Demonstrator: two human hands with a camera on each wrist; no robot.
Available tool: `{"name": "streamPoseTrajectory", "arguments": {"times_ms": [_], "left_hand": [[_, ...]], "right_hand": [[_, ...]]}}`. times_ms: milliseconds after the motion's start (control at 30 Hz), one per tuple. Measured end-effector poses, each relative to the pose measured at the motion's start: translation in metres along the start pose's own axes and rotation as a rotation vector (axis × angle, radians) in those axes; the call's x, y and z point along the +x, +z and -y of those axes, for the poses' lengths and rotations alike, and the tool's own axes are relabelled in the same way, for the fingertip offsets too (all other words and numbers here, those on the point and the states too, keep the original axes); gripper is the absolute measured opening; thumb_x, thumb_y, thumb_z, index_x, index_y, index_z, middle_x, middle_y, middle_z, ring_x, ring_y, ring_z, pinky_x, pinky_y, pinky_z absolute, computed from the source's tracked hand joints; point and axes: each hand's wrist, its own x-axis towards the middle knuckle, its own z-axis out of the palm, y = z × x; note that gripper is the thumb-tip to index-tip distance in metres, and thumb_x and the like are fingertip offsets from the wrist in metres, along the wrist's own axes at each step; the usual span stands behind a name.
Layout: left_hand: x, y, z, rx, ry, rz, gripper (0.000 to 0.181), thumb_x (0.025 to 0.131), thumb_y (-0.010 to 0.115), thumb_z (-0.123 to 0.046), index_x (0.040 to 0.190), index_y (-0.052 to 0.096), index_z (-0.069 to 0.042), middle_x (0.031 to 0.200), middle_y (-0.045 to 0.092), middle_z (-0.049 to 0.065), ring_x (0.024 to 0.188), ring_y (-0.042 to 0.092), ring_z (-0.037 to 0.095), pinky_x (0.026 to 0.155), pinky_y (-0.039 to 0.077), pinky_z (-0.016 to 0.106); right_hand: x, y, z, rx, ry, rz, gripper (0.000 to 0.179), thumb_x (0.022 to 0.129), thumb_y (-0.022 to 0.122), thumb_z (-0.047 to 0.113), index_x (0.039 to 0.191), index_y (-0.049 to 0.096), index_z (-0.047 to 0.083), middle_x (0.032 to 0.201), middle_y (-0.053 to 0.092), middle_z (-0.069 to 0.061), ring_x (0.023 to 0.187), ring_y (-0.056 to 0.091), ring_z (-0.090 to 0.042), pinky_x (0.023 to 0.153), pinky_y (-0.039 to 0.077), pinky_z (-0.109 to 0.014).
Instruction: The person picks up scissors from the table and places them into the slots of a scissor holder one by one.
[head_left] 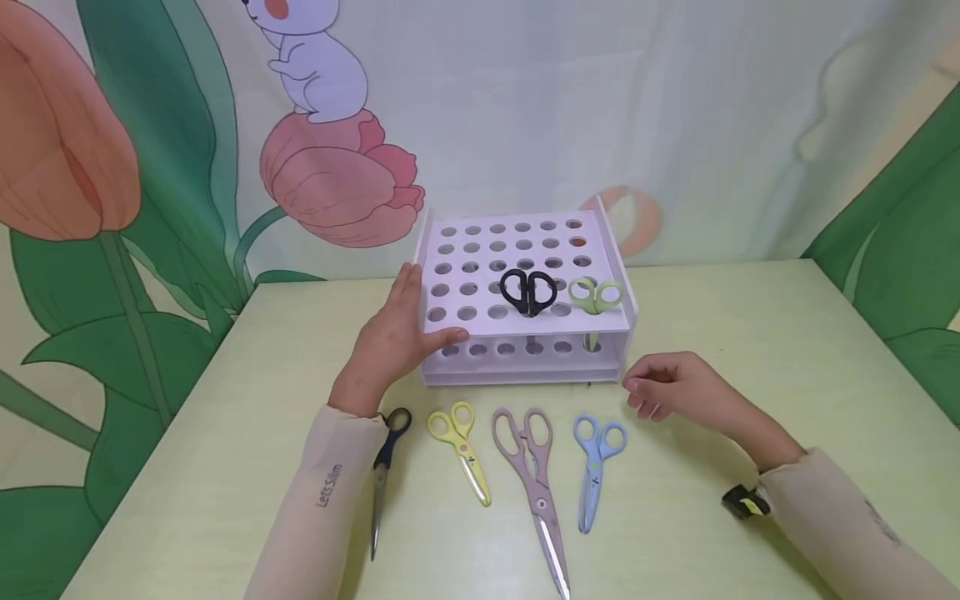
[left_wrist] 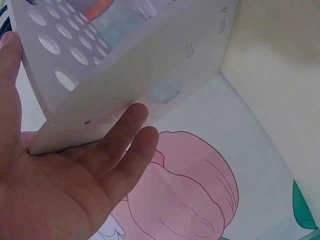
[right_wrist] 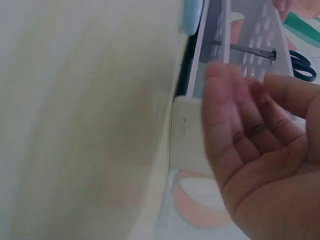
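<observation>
My left hand (head_left: 388,340) rests against the left side of a white rack (head_left: 517,377) with rows of round holes. Its thumb lies along the front edge, and the fingers extend along the outer side panel (left_wrist: 165,60). Black-handled scissors (head_left: 529,293) and light green scissors (head_left: 596,296) stand in the rack's front part, handles up. Just off the rack's front right corner, my right hand (head_left: 678,385) hovers with loosely bent fingers and nothing in them. Closest to it on the table are blue scissors (head_left: 592,471).
Left of the blue pair lie large mauve scissors (head_left: 538,492), yellow scissors (head_left: 463,454) and dark-handled scissors (head_left: 382,467), blades toward me. The pale table (head_left: 247,417) ends at a printed curtain (head_left: 510,100) behind the rack. A small black device (head_left: 745,502) sits by my right wrist.
</observation>
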Motion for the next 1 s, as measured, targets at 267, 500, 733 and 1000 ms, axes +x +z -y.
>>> {"name": "streamPoseTrajectory", "arguments": {"times_ms": [267, 500, 733, 1000], "left_hand": [[0.0, 0.0, 0.003, -0.01, -0.002, -0.006, 0.121, 0.084, 0.076, -0.058, 0.162, 0.001, -0.005, 0.169, -0.002, 0.011, 0.15, 0.022, 0.032, 0.113, 0.032, 0.05], [0.001, 0.001, 0.002, -0.01, -0.002, 0.004, 0.121, 0.084, 0.076, -0.058, 0.162, 0.001, -0.005, 0.169, -0.003, 0.011, 0.15, 0.021, 0.032, 0.114, 0.031, 0.05], [0.002, 0.001, 0.0, -0.015, 0.006, -0.002, 0.12, 0.084, 0.076, -0.058, 0.162, 0.001, -0.006, 0.169, -0.002, 0.011, 0.15, 0.023, 0.033, 0.113, 0.031, 0.051], [0.001, 0.001, 0.001, -0.005, -0.002, 0.005, 0.121, 0.084, 0.076, -0.058, 0.162, 0.001, -0.006, 0.169, -0.003, 0.01, 0.149, 0.024, 0.033, 0.113, 0.031, 0.051]], "right_hand": [[0.002, 0.007, -0.01, -0.089, 0.024, 0.002, 0.015, 0.098, 0.065, 0.01, 0.106, 0.069, -0.003, 0.075, 0.063, -0.01, 0.063, 0.061, -0.024, 0.057, 0.054, -0.034], [-0.001, 0.012, -0.017, -0.232, 0.007, 0.145, 0.039, 0.092, 0.077, 0.02, 0.125, 0.064, 0.004, 0.074, 0.055, -0.002, 0.058, 0.052, -0.018, 0.054, 0.045, -0.028], [-0.006, 0.014, -0.012, -0.356, -0.031, 0.214, 0.05, 0.086, 0.082, 0.025, 0.13, 0.063, 0.01, 0.075, 0.053, 0.002, 0.067, 0.049, -0.015, 0.062, 0.041, -0.027], [-0.009, 0.025, -0.006, -0.519, -0.099, 0.215, 0.044, 0.085, 0.083, 0.023, 0.124, 0.064, 0.015, 0.068, 0.05, 0.008, 0.063, 0.046, -0.008, 0.061, 0.041, -0.027]]}}
